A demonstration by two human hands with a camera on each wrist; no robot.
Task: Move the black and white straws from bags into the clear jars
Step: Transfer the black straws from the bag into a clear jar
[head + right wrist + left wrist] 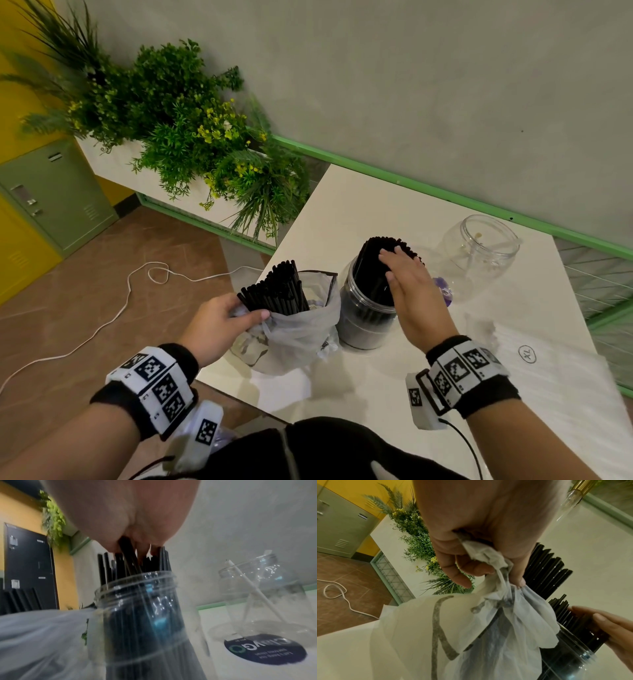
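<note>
A translucent white bag [294, 339] stands on the table with a bundle of black straws [277, 291] sticking out of it. My left hand [236, 317] grips the bag's bunched rim; the left wrist view shows the fingers [471, 569] pinching the bag [453, 635]. Right of it stands a clear jar [364, 322] packed with black straws [376, 260]. My right hand [407, 274] lies flat on their tops, fingers straight. In the right wrist view the palm [128, 520] presses on the straw ends [130, 561] above the jar's mouth [137, 582].
A second clear jar [483, 250] stands at the back right, holding one white straw [254, 592]. A dark round label [265, 650] lies by its base. Plastic wrap [548, 377] lies at the table's right. A planter [191, 144] and a cable [130, 298] are left of the table.
</note>
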